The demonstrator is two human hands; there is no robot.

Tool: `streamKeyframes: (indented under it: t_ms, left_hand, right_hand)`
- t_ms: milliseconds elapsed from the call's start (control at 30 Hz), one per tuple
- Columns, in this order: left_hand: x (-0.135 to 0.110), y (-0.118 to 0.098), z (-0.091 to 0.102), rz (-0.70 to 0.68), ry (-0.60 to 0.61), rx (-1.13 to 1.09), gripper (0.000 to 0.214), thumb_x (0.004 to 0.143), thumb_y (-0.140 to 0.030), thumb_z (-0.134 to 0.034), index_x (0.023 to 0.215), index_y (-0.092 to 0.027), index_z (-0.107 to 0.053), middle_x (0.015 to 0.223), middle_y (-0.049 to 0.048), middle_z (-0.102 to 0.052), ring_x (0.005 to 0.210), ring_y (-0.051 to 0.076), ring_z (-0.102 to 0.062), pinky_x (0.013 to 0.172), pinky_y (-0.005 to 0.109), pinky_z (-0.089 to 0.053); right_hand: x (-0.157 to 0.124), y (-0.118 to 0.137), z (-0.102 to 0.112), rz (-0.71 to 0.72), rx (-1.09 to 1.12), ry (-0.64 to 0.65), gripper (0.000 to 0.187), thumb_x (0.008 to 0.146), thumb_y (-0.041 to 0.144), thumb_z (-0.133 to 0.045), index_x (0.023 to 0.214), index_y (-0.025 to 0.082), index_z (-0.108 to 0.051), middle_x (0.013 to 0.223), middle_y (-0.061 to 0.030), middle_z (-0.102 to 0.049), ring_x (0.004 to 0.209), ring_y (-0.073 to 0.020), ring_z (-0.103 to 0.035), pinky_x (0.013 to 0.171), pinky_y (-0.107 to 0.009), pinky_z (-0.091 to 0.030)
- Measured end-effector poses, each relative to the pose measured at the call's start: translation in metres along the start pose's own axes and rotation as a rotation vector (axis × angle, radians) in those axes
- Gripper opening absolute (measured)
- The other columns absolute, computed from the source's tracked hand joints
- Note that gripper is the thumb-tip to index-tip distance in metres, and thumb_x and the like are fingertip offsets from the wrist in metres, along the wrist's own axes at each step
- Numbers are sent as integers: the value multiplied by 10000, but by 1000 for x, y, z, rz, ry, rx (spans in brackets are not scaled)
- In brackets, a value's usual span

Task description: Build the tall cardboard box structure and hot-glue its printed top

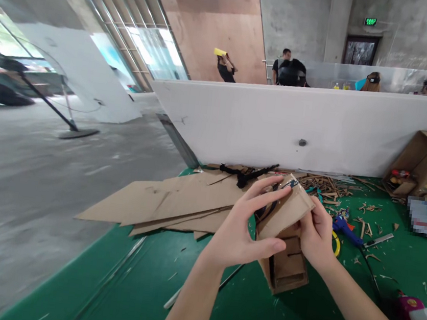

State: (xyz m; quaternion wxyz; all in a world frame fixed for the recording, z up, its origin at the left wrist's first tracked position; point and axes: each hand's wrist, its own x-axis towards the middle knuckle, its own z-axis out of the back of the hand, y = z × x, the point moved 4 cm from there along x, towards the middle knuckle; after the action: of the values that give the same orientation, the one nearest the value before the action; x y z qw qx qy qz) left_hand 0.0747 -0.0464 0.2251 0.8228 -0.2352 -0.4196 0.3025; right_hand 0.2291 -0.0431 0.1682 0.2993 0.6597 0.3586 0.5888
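Observation:
A small brown cardboard box [288,271] with an open inner compartment sits in front of me, tilted. Above it is a cardboard panel [286,214] with clear tape and dark marks near its top edge; whether it is joined to the box is hidden. My right hand [316,236] pinches the panel's right edge between thumb and fingers. Spread wide, my left hand [246,225] reaches over the panel's left side, its fingertips touching the top edge and its thumb stretched out in front.
Flat cardboard sheets [177,204] lie left on the green table [137,285]. To the right are a blue glue gun [347,230], a box cutter [378,240], cardboard scraps [326,187], a phone [422,217] and a larger cardboard box [418,152]. A white partition [259,129] stands behind; people are beyond it.

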Motion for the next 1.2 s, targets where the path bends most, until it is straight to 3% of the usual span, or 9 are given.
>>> streamKeyframes:
  t_ms: [133,300,400,600,833,1000,1200]
  left_hand:
    - [-2,-6,3,14,14,94,602,832,-390,-720,1414,-384,-568,1558,53,-443,1447,344,-427,1172,528,-410]
    - [-2,-13,1,30,5,154,606,783,-278,-709,1377,-329,-602,1521,77,-474,1424,340,-458,1145,518,-456]
    - [-2,-19,1,53,27,169,594,767,-260,-695,1354,-310,-614,1522,84,-465,1417,339,-468,1125,508,-483]
    - [2,-29,7,99,114,221,563,786,-292,-685,1341,-321,-597,1536,72,-452,1422,334,-464,1039,424,-561]
    - [1,-23,10,112,122,226,601,836,-347,-662,1424,-367,-538,1596,49,-409,1456,371,-425,1079,478,-529]
    - [2,-18,9,130,125,196,574,817,-345,-673,1384,-374,-591,1578,47,-440,1419,387,-468,1065,509,-537]
    - [3,-16,13,155,134,191,548,837,-377,-667,1382,-388,-602,1552,44,-458,1396,395,-481,996,462,-585]
  right_hand:
    - [-1,4,0,5,-27,-8,250,1031,340,-485,848,211,-596,655,43,-507,558,-96,-432,507,-218,-345]
    - [-2,12,-1,60,-80,-22,205,1018,261,-461,912,204,-626,714,26,-571,595,-101,-464,545,-218,-371]
    - [-3,17,-2,92,-84,-24,191,984,194,-442,882,200,-603,725,19,-590,614,-109,-481,560,-216,-388]
    - [-4,25,-5,127,-94,-54,212,968,217,-466,761,208,-510,652,48,-472,566,-98,-381,513,-207,-329]
    - [-5,4,-7,-73,83,-23,336,1004,461,-469,773,221,-517,676,32,-434,609,-124,-384,560,-243,-360]
    - [-3,-15,-5,-224,175,18,476,916,647,-528,687,236,-460,671,17,-385,611,-142,-338,540,-261,-345]
    - [3,-8,-1,-194,246,110,404,957,527,-569,720,227,-437,685,47,-350,596,-119,-282,540,-237,-299]
